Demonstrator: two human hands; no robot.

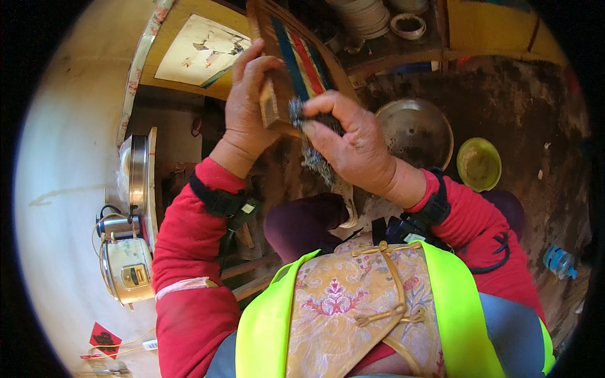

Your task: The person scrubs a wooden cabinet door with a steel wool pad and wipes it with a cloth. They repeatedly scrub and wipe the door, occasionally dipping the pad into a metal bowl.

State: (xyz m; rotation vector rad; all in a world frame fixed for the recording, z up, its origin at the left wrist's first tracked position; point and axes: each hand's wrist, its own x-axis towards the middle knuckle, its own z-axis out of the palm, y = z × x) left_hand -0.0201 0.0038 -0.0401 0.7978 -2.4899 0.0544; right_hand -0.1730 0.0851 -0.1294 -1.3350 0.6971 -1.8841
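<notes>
My left hand (pixel 250 94) holds a wooden panel with a thick frame (pixel 279 106) tilted up before me, its fingers over the near left edge. Blue, cream and red stripes run along the panel's face. In my right hand (pixel 352 137) is a bundle of grey, frayed scrubbing material (pixel 314 156), pinched between thumb and fingers against the lower end of the striped face. A loose part of the bundle hangs below the fingers. The far end of the panel runs out at the top of the view.
On the dark floor are a round metal basin (pixel 416 132), a yellow-green bowl (pixel 479 164) and a plastic bottle (pixel 560 261). Stacked dishes (pixel 364 19) stand on a shelf ahead. A rice cooker (pixel 130 271) and a kettle (pixel 120 227) are at the left by the wall.
</notes>
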